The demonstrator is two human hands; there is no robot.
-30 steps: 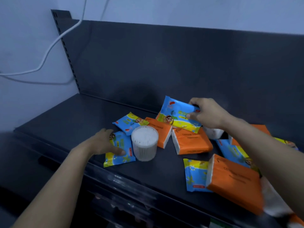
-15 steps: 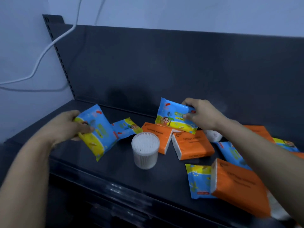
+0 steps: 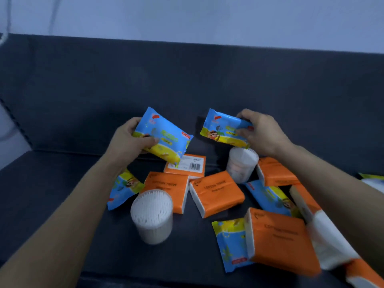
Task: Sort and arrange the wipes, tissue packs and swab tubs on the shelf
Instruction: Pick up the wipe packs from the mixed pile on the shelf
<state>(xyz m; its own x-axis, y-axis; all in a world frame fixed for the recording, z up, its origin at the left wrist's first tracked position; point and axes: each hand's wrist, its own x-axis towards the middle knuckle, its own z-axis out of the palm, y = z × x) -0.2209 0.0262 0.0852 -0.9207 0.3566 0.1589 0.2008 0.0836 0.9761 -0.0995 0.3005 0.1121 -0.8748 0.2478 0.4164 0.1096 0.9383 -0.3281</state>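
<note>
By the look of it, sorting is barely begun. The left hand (image 3: 126,140) grips one wipes pack (image 3: 166,138) and the right hand (image 3: 261,132) pinches a second wipes pack (image 3: 224,129), both held above the shelf (image 3: 52,194). Below, orange tissue packs (image 3: 216,194), loose wipes (image 3: 230,242), the near swab tub (image 3: 151,215) and the far swab tub (image 3: 242,163) lie jumbled, crowding any landing spot.

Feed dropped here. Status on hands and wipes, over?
Left hand grips left wipes pack, aloft. Right hand grips right wipes pack, aloft. Tissue packs, swab tubs scattered below.
</note>
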